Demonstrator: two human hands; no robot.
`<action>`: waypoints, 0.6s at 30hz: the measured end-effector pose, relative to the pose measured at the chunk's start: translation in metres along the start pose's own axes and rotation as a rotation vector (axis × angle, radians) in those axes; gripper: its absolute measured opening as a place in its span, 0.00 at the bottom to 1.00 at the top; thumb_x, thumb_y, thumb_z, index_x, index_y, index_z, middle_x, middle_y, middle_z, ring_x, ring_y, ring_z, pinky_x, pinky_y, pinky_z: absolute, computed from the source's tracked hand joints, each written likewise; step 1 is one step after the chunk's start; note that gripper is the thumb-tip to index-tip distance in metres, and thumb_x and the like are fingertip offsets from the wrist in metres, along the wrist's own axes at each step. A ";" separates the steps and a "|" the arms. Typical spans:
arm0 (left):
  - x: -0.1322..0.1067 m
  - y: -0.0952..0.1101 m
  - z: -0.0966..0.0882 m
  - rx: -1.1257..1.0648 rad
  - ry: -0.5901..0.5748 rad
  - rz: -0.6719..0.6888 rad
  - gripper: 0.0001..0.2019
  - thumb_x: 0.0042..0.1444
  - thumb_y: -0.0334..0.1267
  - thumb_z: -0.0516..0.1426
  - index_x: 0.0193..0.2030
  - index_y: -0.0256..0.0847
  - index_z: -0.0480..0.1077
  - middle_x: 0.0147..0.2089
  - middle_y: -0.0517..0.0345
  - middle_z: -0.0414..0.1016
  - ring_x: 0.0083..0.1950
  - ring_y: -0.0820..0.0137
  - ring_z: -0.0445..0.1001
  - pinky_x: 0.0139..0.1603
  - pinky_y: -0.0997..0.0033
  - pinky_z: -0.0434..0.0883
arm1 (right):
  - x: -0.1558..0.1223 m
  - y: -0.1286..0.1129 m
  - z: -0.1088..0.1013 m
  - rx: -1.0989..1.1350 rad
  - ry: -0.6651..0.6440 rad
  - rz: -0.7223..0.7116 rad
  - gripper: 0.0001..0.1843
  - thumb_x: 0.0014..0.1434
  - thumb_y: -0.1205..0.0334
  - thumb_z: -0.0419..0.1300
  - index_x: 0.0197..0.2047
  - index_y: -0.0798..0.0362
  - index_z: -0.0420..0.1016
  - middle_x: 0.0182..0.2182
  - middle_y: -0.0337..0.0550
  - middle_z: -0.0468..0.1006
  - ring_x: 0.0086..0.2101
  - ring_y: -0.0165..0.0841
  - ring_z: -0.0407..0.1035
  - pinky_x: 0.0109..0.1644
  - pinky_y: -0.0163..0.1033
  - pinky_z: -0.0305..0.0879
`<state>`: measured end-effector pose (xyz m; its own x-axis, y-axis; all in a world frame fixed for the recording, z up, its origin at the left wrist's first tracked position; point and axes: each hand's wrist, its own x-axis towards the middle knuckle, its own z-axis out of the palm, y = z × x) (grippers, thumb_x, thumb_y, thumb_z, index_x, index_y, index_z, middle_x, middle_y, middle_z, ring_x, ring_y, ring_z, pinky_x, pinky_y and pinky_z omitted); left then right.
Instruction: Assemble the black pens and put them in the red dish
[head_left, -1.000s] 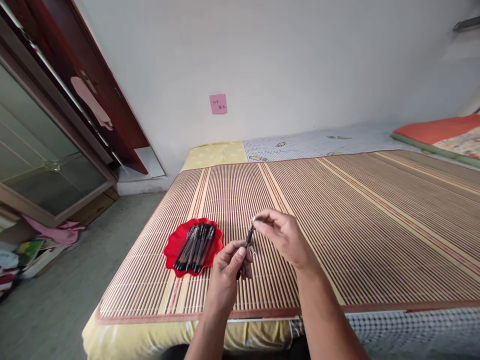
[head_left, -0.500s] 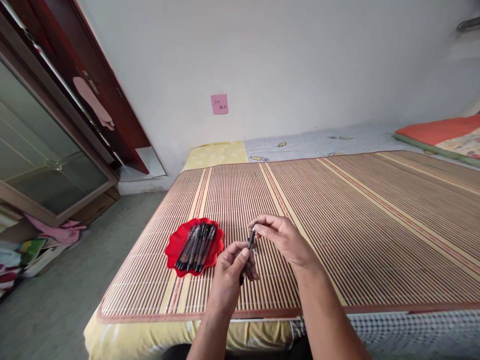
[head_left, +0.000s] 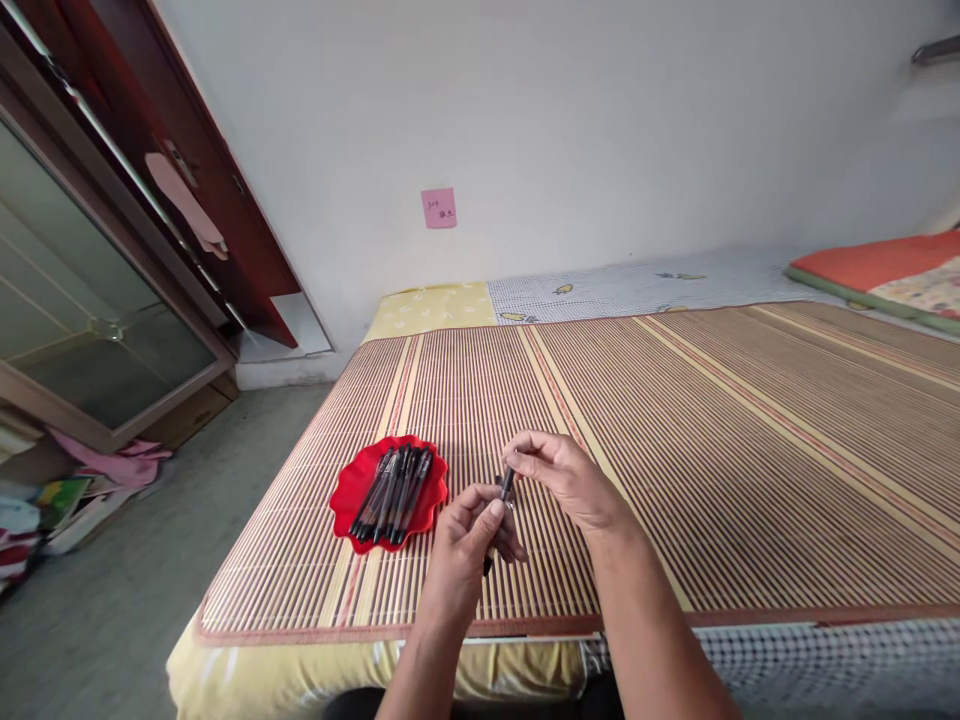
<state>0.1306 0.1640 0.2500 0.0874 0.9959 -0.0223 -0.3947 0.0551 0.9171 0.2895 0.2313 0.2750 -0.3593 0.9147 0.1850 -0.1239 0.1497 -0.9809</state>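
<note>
Over the bamboo mat, my left hand (head_left: pixel 474 528) is closed round a dark pen (head_left: pixel 507 484), thumb pressed along its barrel. The pen slants upward, and its lower end shows black beneath my fingers. At the upper end my right hand (head_left: pixel 553 474) pinches the pen between thumb and fingertips; whether a separate cap or tip part is there, I cannot make out. To the left of my hands, a red scalloped plate (head_left: pixel 346 490) lies on the mat. Several black pens (head_left: pixel 391 495) rest on it side by side, slanting the same way.
The bamboo mat (head_left: pixel 675 450) covers most of the bed. A folded orange quilt (head_left: pixel 885 262) lies at the far right. A pink note (head_left: pixel 439 208) is stuck on the wall. Left of the bed are a glass-panelled door (head_left: pixel 90 290) and items on the floor.
Both hands have shifted slightly to the right with the pen. The pale tip that showed at the pen's upper end now looks dark between my right fingertips. The plate and its pens stay put.
</note>
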 end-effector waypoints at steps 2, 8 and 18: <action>0.000 -0.001 0.000 0.006 0.006 0.006 0.19 0.53 0.50 0.70 0.40 0.38 0.72 0.25 0.64 0.74 0.22 0.73 0.76 0.24 0.77 0.67 | 0.000 0.000 0.001 -0.028 0.020 0.008 0.15 0.59 0.48 0.69 0.33 0.51 0.77 0.28 0.35 0.74 0.31 0.29 0.68 0.38 0.37 0.68; 0.000 0.000 0.001 -0.017 0.011 0.006 0.18 0.55 0.50 0.68 0.39 0.38 0.72 0.25 0.64 0.74 0.22 0.73 0.76 0.24 0.77 0.67 | 0.000 -0.002 0.000 -0.007 -0.007 -0.015 0.14 0.65 0.49 0.63 0.45 0.48 0.82 0.39 0.42 0.80 0.40 0.32 0.72 0.47 0.40 0.70; 0.000 -0.001 0.000 -0.029 0.001 0.013 0.17 0.55 0.48 0.68 0.38 0.37 0.71 0.25 0.64 0.75 0.22 0.73 0.77 0.24 0.78 0.67 | 0.001 -0.001 0.000 -0.005 0.020 0.002 0.16 0.64 0.46 0.63 0.40 0.50 0.82 0.33 0.39 0.77 0.34 0.30 0.69 0.39 0.37 0.67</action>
<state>0.1313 0.1643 0.2490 0.0808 0.9967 -0.0110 -0.4224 0.0443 0.9053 0.2895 0.2322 0.2762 -0.3412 0.9222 0.1820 -0.1185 0.1499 -0.9816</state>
